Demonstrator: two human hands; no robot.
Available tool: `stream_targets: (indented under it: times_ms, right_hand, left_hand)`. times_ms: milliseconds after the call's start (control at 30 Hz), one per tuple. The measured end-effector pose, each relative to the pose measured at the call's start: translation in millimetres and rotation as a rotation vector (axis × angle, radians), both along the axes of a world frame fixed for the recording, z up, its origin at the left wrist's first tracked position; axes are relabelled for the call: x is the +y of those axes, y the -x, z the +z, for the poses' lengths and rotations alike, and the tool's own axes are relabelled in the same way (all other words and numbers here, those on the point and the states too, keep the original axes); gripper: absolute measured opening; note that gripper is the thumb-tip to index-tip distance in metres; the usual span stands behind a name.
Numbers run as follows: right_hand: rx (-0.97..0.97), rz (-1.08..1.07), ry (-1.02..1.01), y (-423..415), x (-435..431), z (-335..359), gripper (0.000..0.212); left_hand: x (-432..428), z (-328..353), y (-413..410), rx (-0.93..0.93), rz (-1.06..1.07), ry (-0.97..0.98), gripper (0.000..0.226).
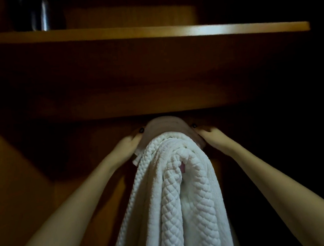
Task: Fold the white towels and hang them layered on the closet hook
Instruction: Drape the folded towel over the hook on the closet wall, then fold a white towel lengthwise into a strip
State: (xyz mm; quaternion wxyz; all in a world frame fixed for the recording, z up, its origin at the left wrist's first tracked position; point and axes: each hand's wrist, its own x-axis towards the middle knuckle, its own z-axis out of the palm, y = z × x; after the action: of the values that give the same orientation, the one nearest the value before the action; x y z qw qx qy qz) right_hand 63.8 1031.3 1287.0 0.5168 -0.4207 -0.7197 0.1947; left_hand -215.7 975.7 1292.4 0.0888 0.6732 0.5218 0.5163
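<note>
White towels [182,189], head view: quilted folds hang layered in one bunch just below the front edge of a dark wooden panel [154,84]; the hook is hidden. Left grip [133,142] and right grip [208,133], fingers curled, pinch opposite sides of the towel band [165,125] capping the bunch. Above, a shelf [150,31] carries a dark cylinder [40,14] near its left end. Dark open room flanks both forearms.

Both bare forearms reach upward, converging. The left hand [134,143] and right hand [209,134] face each other, each with fingers curled around one side of a towel [165,125].
</note>
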Motion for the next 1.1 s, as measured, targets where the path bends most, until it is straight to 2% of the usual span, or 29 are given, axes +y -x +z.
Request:
stream_targets:
  times_ms: [100, 200, 433, 533, 700, 800, 1100]
  right_hand:
    - [-0.012, -0.029, -0.078, -10, -25, 3, 0.034]
    - [-0.068, -0.066, -0.183, -12, -63, -9, 0.037]
    - [-0.196, -0.073, -0.308, -30, -180, -66, 0.043]
    - [-0.306, -0.046, -0.286, -45, -238, -100, 0.045]
    - [-0.402, 0.006, -0.12, -66, -317, -176, 0.051]
    - [-0.54, -0.033, 0.048, -85, -347, -231, 0.054]
    - [-0.794, -0.084, 0.575, -158, -402, -441, 0.058]
  left_hand:
    - [-33, 1, -1, 0.009, -0.002, -0.132, 0.029]
    - [-72, -5, -10, 0.076, 0.051, -0.234, 0.04]
    - [-176, -60, -51, 0.349, 0.134, -0.291, 0.043]
    - [-219, -104, -72, 0.414, 0.133, -0.279, 0.045]
    - [-277, -189, -115, 0.471, 0.1, -0.105, 0.05]
    - [-302, -252, -142, 0.603, 0.061, 0.043, 0.054]
    - [-343, -473, -199, 0.691, -0.135, 0.492, 0.054]
